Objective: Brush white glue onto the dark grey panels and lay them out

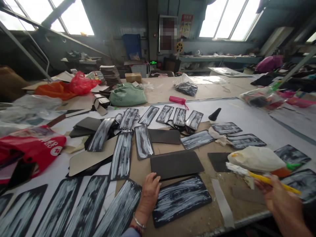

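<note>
My left hand [148, 192] has its fingers closed at the near left corner of a plain dark panel [176, 164]; the thumb side is partly hidden. Just below lies another dark panel [182, 200], streaked with white paste. On the right, my right hand [278, 197] is wrapped round the yellow handle of a brush [256, 176], whose bristles are coated white. Behind the bristles rests a whitish plastic bottle [256, 158] with a green tip, lying on its side. A smaller plain dark panel [218, 162] is left of the bottle.
Several white-streaked panels [121, 154] spread over the white-covered table and brown board [170, 149]. A pale strip [223, 202] lies near the front edge. A red bag [32, 151], green cloth bag [128, 94] and pink umbrella-like case [177, 99] stand farther off. A person in purple [269, 63] is far right.
</note>
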`<action>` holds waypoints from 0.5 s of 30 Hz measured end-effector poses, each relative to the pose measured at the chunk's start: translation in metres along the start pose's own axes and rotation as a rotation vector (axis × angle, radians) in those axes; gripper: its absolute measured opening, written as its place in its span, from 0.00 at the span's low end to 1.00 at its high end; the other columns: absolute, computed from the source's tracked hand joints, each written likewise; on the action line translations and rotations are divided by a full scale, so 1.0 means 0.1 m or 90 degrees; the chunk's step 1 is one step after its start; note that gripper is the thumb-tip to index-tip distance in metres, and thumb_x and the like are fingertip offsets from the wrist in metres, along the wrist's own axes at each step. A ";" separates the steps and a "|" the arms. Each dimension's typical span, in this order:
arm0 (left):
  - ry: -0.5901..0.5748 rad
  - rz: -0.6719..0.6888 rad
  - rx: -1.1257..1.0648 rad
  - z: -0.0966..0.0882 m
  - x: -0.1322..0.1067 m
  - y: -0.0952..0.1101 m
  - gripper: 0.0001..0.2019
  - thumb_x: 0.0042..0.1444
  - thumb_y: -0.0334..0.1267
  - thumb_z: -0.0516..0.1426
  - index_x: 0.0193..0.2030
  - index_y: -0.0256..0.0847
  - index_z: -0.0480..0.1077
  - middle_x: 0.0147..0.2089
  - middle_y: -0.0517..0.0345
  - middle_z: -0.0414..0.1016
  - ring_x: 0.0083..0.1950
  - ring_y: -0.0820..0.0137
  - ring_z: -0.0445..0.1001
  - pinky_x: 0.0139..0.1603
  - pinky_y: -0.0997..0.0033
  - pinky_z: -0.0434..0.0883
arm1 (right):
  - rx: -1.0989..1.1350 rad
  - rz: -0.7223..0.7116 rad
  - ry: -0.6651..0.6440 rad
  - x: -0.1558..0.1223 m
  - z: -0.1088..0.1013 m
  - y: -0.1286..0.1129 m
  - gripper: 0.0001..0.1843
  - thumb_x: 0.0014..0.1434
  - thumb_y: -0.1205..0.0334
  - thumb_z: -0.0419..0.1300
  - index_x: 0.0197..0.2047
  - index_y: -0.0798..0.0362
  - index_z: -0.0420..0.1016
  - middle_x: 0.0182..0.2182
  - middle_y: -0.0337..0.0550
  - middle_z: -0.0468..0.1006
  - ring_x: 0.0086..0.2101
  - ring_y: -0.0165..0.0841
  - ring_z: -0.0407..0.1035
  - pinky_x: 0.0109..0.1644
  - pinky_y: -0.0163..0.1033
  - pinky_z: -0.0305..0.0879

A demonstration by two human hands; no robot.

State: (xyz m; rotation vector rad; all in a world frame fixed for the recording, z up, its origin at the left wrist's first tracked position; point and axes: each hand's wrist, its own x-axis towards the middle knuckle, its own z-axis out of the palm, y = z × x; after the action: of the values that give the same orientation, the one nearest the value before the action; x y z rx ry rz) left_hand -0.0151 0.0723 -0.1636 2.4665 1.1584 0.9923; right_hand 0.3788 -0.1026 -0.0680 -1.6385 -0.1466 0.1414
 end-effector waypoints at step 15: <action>-0.081 -0.006 -0.059 0.01 0.22 -0.03 0.12 0.54 0.27 0.54 0.39 0.46 0.74 0.44 0.52 0.73 0.46 0.66 0.67 0.45 0.60 0.69 | 0.093 0.157 -0.368 -2.00 2.40 0.05 0.27 0.44 0.39 0.65 0.32 0.56 0.71 0.27 0.39 0.75 0.22 0.31 0.72 0.24 0.35 0.75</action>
State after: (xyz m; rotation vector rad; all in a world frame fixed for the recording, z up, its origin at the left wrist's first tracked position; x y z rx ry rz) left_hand -0.0067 0.0905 -0.1551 2.4111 1.0583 0.8534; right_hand 0.1391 0.0967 -0.0893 -1.4274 -0.3647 0.7966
